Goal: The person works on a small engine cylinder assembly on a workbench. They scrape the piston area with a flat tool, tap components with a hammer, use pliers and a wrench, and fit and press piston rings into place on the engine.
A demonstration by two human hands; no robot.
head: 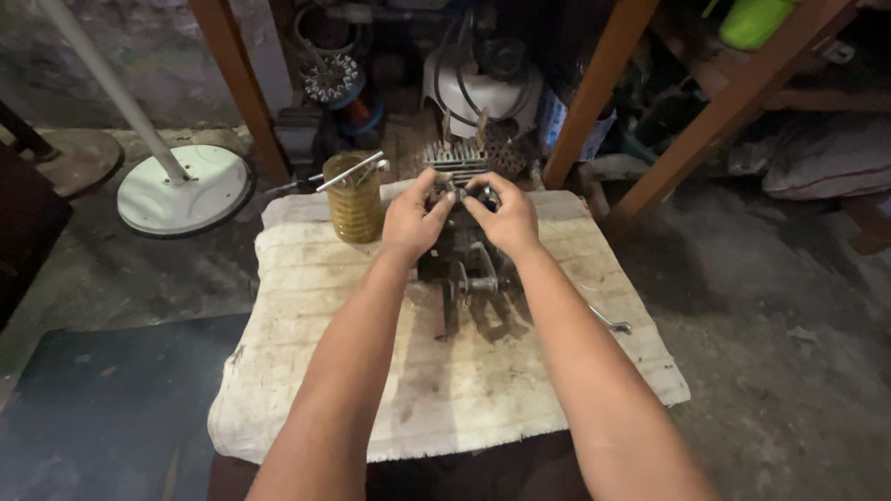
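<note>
On a cloth-covered desk (306, 371), both hands' fingers (436, 199) pinched the engine (461, 264) top (heavy, rigid, probably oily).

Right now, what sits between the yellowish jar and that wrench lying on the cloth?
In the head view, the small engine and both hands, left hand and right hand, lie between the jar and wrench.

Dark grey, greasy metal on the engine (461, 260); off-white, stained, faintly striped weave on the cloth (464, 371). Amber, ribbed plastic on the jar (355, 209), white on the round base (186, 190). Orange-brown on the beams (594, 93), bright green on the container (752, 20).
</note>
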